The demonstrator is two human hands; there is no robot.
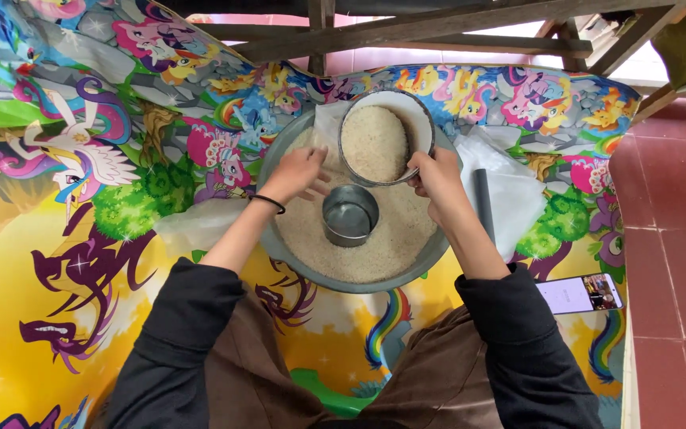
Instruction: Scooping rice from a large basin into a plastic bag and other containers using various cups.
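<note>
A wide metal basin full of pale rice sits on a colourful cartoon mat in front of me. My right hand grips the rim of a white bowl half filled with rice, held tilted above the basin's far side. My left hand rests fingers-down in the rice at the basin's left, next to the bowl. A small empty steel cup stands upright in the rice at the middle, between my hands.
A white plastic bag lies under the basin's right side with a dark grey tube on it. A phone lies on the mat by my right elbow. Red floor tiles lie to the right, wooden furniture legs beyond.
</note>
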